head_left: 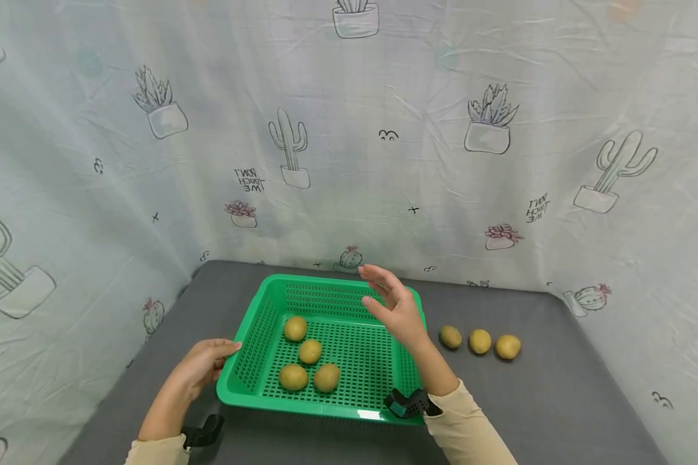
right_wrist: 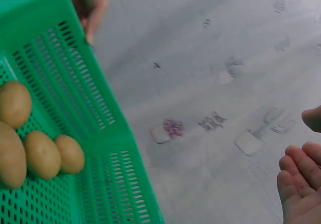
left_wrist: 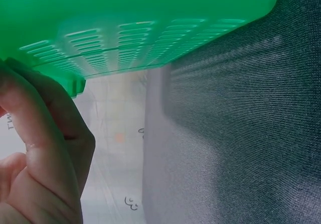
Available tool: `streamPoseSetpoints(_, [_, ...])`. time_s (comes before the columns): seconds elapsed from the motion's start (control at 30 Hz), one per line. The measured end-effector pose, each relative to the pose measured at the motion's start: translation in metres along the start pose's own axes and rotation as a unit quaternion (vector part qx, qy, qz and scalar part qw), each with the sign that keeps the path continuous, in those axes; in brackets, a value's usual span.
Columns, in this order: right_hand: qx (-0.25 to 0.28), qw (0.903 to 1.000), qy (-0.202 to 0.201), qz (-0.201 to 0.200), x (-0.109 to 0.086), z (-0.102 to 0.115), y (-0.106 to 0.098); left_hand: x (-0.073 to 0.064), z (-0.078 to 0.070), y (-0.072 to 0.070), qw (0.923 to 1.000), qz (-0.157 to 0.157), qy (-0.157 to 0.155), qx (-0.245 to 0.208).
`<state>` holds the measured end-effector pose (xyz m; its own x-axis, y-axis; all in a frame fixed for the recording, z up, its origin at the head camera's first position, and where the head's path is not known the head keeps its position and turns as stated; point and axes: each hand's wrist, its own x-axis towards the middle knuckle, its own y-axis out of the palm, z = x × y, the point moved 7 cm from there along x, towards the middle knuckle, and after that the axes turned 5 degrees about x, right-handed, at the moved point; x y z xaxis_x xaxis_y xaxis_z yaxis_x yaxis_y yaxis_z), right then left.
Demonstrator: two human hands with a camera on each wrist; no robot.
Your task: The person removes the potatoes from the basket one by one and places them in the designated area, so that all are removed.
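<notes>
A green plastic basket (head_left: 360, 349) with slotted walls holds several potatoes (head_left: 293, 377) in its left half. My left hand (head_left: 200, 366) grips the basket's left rim; in the left wrist view its fingers (left_wrist: 45, 133) bend at the basket's edge, their tips partly hidden. Over the basket's right side hangs my right hand (head_left: 399, 313), thumb apart from the fingers and nothing between them. The right wrist view shows that hand (right_wrist: 303, 184) with its palm bare, away from the potatoes (right_wrist: 42, 154).
Three more potatoes (head_left: 479, 341) lie in a row on the dark grey tabletop (head_left: 535, 400), right of the basket. A pale curtain (head_left: 349, 161) printed with cacti encloses the table at the back and sides. Black bands (head_left: 410, 404) sit on both wrists.
</notes>
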<state>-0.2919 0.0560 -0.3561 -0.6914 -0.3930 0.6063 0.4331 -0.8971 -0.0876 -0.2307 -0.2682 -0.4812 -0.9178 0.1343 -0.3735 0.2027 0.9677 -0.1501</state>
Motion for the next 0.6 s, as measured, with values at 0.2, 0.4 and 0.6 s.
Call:
streamPoseSetpoints(0.2, [-0.015, 0.9982, -0.003, 0.058, 0.009, -0.011, 0.027, 0.0, 0.001, 0.001, 1.0, 0.002, 0.004, -0.004])
streamPoseSetpoints(0.4, [-0.02, 0.9931, 0.055, 0.102, 0.011, -0.021, 0.045, 0.0, 0.0, 0.001, 1.0, 0.003, 0.001, -0.009])
streamPoseSetpoints(0.6, [-0.021, 0.9837, 0.095, 0.152, 0.008, -0.024, 0.055, -0.001, -0.003, 0.001, 1.0, 0.002, -0.001, -0.008])
